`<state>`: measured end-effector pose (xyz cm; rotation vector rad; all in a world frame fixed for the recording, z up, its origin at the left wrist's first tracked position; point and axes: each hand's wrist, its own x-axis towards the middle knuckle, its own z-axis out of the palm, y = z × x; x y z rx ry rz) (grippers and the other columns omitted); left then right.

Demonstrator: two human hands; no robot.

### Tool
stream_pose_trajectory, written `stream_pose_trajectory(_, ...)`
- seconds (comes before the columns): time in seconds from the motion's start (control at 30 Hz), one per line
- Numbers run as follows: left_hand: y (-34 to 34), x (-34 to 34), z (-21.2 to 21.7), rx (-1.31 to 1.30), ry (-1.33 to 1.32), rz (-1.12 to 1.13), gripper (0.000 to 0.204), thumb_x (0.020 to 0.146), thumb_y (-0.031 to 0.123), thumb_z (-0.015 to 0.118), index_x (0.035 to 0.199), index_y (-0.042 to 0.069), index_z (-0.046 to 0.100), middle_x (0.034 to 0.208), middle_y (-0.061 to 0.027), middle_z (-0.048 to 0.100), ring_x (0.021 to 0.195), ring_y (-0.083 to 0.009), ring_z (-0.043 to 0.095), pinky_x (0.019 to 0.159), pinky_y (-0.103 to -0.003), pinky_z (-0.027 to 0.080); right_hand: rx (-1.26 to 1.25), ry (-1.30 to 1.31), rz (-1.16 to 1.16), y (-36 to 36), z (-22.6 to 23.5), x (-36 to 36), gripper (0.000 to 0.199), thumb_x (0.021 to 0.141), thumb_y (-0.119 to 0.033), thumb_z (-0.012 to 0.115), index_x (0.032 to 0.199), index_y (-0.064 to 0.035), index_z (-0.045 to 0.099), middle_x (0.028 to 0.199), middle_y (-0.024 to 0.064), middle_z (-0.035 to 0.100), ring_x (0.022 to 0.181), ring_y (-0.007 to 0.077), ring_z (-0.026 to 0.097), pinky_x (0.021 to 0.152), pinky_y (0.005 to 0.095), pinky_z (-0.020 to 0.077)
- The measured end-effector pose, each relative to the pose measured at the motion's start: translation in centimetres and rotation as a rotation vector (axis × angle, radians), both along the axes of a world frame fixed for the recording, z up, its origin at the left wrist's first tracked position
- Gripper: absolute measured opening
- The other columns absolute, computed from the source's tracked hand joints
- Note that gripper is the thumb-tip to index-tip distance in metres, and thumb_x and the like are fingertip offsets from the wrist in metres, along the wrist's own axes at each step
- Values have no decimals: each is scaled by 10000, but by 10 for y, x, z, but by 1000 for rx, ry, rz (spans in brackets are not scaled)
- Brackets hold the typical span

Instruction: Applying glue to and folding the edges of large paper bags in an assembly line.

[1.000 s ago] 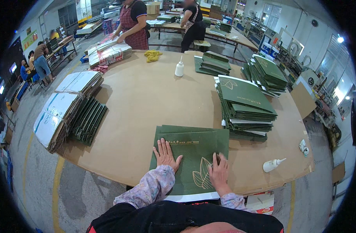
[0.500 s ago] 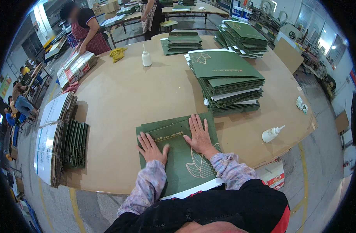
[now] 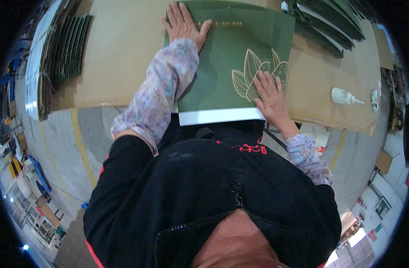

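A flat green paper sheet (image 3: pixel 222 67) with a gold leaf pattern lies on the table in front of me. Along its near edge runs a white strip (image 3: pixel 222 116), which reaches past the table's edge toward my body. My left hand (image 3: pixel 184 26) rests flat on the sheet's far left part, fingers spread. Lower on the right, my right hand (image 3: pixel 271 98) lies over the leaf pattern with its fingers stretched out. Neither hand grips anything. Patterned sleeves cover both my forearms.
A stack of green folded pieces (image 3: pixel 325 27) stands at the far right. A white squeeze bottle (image 3: pixel 345 96) lies on its side near a crumpled white scrap (image 3: pixel 374 100). At the left, a tied cardboard bundle (image 3: pixel 46 62) stands beside upright green pieces (image 3: pixel 72 49). The brown tabletop (image 3: pixel 119 58) ends just before my body.
My view has tipped down toward my body. My right hand has slid from the sheet's far part to its near right side. My left hand now lies near the far left edge.
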<state>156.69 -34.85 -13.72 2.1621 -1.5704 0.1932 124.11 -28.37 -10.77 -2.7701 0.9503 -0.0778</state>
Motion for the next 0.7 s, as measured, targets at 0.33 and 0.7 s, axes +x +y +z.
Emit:
stream_pose_trajectory(0.33,210,13,31,516,42,-1065,1057,711,649,598,1462,42,167,1537,-159,99,1424,-321,71,1151,-475,75,-79,10,-17,21,-4,-12,651,864,-288,549,1439,-115,299,1515,54,247,1397,234,223,1139,455,135)
stream_pose_trajectory(0.7,236,4,30,289,159,-820,872,637,174,725,1388,-6,320,1476,-144,282,1377,-326,252,1127,-440,247,108,85,266,16,42,-28,895,713,-442,670,1429,-61,291,1505,88,262,1399,251,212,1146,440,150)
